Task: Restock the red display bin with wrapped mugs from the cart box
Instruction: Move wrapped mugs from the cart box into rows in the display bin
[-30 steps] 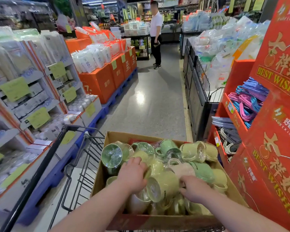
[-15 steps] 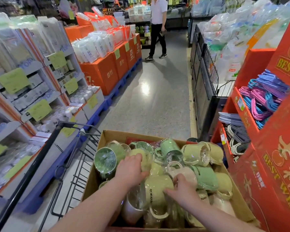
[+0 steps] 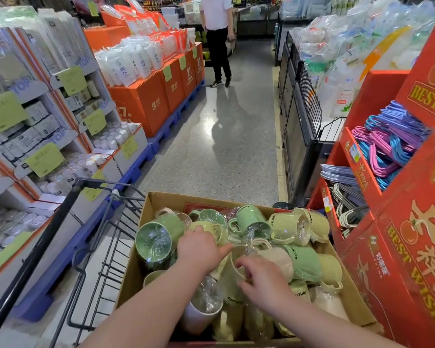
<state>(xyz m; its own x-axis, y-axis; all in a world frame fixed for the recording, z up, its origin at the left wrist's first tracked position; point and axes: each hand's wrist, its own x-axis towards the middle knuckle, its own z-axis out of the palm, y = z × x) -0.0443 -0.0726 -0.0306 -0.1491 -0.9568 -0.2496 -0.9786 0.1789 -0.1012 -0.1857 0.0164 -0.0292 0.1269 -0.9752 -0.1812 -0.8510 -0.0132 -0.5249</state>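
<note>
Both hands have closed in on the middle of the cardboard box [image 3: 161,204] riding in the wire cart [image 3: 103,249]. The right hand [image 3: 264,280], at the box's near right a second ago, now hooks curled fingers over the rim of a pale yellow mug [image 3: 230,285]. The left hand [image 3: 199,249] lies knuckles-up on the pile just beside it; whether its fingers grip anything is hidden. A pick looks imminent, though the mug still sits in the pile. Wrapped mugs [image 3: 304,262] in green, yellow and cream, each sealed in shiny clear film, lie tumbled on their sides, filling the box. To the right of the cart stands a red display [image 3: 387,285], with hangers [image 3: 392,144] in its visible tiers.
</note>
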